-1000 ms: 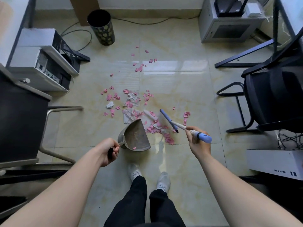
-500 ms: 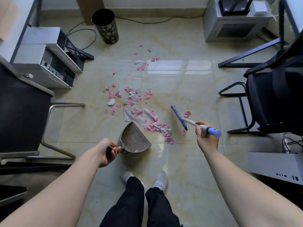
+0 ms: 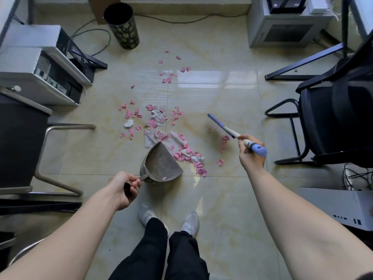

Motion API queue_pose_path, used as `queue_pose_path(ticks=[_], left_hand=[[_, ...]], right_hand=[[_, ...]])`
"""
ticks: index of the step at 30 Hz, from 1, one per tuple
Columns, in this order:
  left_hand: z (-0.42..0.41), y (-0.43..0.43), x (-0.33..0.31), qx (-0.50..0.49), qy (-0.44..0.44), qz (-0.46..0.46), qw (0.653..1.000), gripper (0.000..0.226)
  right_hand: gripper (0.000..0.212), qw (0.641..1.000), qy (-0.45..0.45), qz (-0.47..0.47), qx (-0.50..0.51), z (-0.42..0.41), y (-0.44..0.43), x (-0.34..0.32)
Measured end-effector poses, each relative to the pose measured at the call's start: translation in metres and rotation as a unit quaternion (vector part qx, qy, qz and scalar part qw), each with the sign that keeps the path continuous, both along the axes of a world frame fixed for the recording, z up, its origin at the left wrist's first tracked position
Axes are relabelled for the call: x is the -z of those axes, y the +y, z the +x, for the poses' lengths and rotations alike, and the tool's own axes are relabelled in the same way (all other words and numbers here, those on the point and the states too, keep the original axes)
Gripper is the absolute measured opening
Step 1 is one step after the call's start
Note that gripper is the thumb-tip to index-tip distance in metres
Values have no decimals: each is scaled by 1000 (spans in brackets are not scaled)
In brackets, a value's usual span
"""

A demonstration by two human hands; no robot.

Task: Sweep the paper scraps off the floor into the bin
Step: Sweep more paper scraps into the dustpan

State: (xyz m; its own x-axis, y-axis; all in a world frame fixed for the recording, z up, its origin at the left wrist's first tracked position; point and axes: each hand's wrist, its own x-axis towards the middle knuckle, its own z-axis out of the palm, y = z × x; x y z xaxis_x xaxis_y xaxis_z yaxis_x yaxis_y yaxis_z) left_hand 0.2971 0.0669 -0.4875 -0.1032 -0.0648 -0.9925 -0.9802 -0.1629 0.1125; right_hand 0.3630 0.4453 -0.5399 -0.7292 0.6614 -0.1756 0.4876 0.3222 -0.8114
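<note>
Your left hand (image 3: 125,188) is gripping the dustpan's handle, fingers curled round it, and the dustpan (image 3: 161,164) is sitting low in front of your shoes (image 3: 189,221) with one pink scrap lying inside. Your right hand (image 3: 251,156) is clasping the broom (image 3: 230,131) near its blue handle end, its head reaching out to the right of the pile. The paper scraps (image 3: 187,153), pink and white, are lying scattered on the floor (image 3: 222,93), thickest just beside the dustpan's mouth, and the bin (image 3: 122,25) is standing well apart by the far wall.
</note>
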Motion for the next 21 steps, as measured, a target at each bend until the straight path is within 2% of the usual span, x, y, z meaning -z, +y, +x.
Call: queue_pose_path(ticks=[2, 6, 12, 17, 21], left_hand=[[-1, 0, 2, -5, -1, 5, 1000, 17], [2, 2, 5, -5, 4, -11, 1000, 15], [7, -6, 5, 5, 2, -29, 1000, 14], [11, -17, 6, 31, 3, -35, 999, 14], [14, -26, 9, 55, 5, -40, 998, 15]], right_hand=[[22, 1000, -10, 5, 0, -5, 4, 6], [16, 998, -67, 14, -12, -9, 8, 20], [8, 994, -98, -41, 38, 20, -17, 14], [25, 991, -122, -33, 46, 56, -50, 9], [21, 991, -103, -64, 50, 82, -81, 7]])
